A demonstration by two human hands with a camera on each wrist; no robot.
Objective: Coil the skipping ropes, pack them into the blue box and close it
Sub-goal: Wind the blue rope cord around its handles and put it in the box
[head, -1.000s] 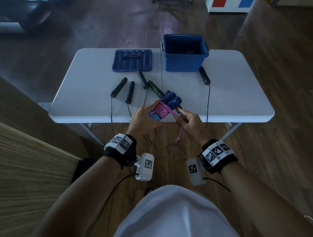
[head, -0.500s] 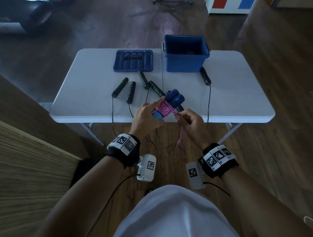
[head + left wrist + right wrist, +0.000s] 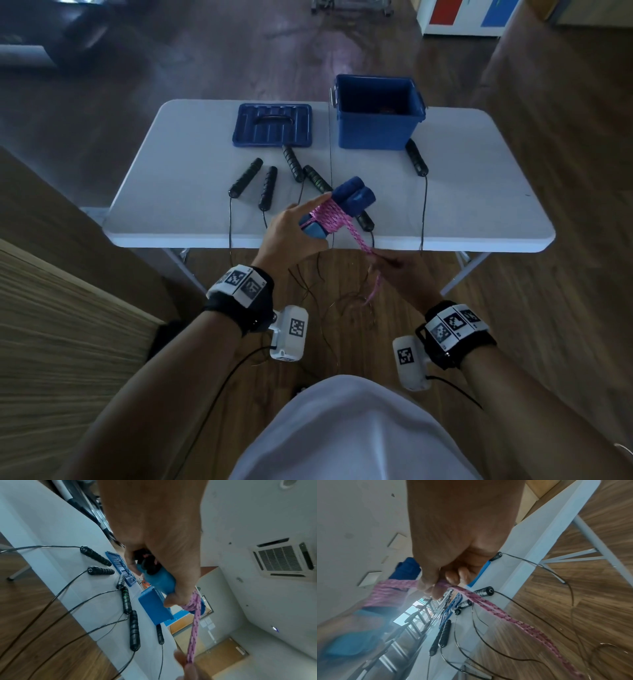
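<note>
Pink rope [image 3: 331, 216]: wound round your blue handles [image 3: 352, 198]
Left hand [image 3: 287, 240]: you grip the handles
Right hand [image 3: 399, 274]: you pinch the rope's tail
Blue box [image 3: 376, 132]: lidless on desk [image 3: 479, 192]

Beyond the hands stood a white rectangular folding desk [image 3: 462, 192] on grey metal legs [image 3: 460, 272]. Dark brown wood-plank flooring [image 3: 565, 308] spread beneath it in dim light. Overhead, a square white ceiling vent [image 3: 281, 558] sat in the pale ceiling [image 3: 257, 513].
</note>
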